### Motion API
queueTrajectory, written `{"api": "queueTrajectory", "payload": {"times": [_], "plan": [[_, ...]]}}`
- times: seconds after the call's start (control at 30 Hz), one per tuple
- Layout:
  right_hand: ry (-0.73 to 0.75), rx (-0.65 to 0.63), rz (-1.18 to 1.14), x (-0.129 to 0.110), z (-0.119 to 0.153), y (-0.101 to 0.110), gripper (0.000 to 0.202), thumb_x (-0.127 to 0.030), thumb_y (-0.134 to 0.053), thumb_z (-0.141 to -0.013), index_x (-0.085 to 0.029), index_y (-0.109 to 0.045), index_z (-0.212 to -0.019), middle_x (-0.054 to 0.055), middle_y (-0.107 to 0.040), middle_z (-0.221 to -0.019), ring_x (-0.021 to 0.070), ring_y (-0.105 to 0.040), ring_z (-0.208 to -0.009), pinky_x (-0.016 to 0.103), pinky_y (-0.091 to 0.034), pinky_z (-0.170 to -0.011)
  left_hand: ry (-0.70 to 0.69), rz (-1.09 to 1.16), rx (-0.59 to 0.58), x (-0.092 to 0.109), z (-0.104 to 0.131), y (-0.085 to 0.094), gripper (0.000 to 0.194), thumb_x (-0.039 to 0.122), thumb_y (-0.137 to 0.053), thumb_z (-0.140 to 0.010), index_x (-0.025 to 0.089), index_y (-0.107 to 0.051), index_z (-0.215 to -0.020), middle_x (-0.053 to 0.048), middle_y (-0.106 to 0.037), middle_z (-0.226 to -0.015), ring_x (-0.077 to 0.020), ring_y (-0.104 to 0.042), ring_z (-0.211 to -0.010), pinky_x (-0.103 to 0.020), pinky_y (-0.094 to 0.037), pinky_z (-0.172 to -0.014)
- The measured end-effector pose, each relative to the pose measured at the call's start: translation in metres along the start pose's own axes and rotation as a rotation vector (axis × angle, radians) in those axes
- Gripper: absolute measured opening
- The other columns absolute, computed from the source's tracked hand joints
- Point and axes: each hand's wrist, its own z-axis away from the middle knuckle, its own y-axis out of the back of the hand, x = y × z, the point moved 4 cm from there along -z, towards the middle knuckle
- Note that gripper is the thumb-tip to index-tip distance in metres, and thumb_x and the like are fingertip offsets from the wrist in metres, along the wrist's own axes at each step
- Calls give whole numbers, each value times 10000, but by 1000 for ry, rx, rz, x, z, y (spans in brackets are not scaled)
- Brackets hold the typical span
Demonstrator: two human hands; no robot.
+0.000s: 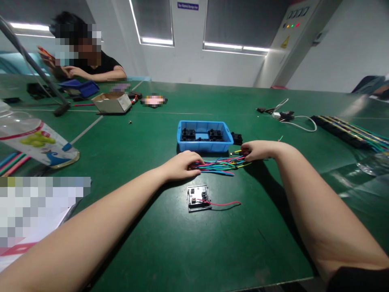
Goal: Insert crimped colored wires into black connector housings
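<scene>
Steadying the wires (220,165) on the counter (136,243) by the blue bin (202,147), I best limit tangles with my left hand (182,165) curled round one end; my right hand (258,150) bends inward opposite, its grip hidden.

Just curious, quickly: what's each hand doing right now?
Left hand: closed on the wire bundle.
Right hand: curled at the bundle's other end; hold unclear.

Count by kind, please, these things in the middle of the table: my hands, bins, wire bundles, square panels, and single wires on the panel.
Hands: 2 (left hand, right hand)
Light blue bin: 1
Wire bundle: 1
Square panel: 1
Red wire on the panel: 1
Total: 6
</scene>
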Motion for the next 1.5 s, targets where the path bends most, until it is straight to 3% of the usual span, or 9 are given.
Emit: {"api": "queueTrajectory", "payload": {"times": [0.1,0.5,0.87,1.2,1.5], "plan": [[1,-32,-13,4,1,-2,298,-274,-665,-670,-211,-623,-958,39,-695,-950,194,-629,-796,260,-407,-602,4,0,-1,1,0,0,281,306,-627,-860,170,-643,-1106,-96,-678,-1141,-228,-583,-1068,-385,-459,-972],[-53,-50,-2,17,-1,2,159,-329,-651,-678,-213,-690,-779,19,-648,-696,187,-581,-661,292,-342,-560,-10,-23,-5,-1,0,-2,227,296,-618,-873,167,-644,-1058,-102,-677,-1139,-226,-587,-1066,-388,-463,-972],[44,-67,-163,31,1,4,150,-272,-568,-705,-226,-675,-800,13,-689,-794,195,-622,-772,297,-433,-686,-37,-163,13,2,1,0,221,328,-566,-913,163,-671,-1017,-110,-721,-1074,-224,-633,-992,-363,-504,-882],[56,-63,-260,51,4,7,309,-449,-629,-716,-242,-723,-925,33,-703,-816,227,-642,-814,320,-479,-734,-25,-232,-1,4,2,1,294,336,-544,-928,171,-669,-1137,-90,-728,-1045,-202,-638,-957,-334,-504,-842],[53,-69,-412,68,6,4,280,-376,-666,-722,-211,-744,-934,63,-722,-862,227,-643,-824,337,-494,-769,-19,-226,-13,6,3,2,297,340,-540,-928,164,-669,-1129,-101,-725,-1065,-225,-625,-988,-352,-502,-862]]}}
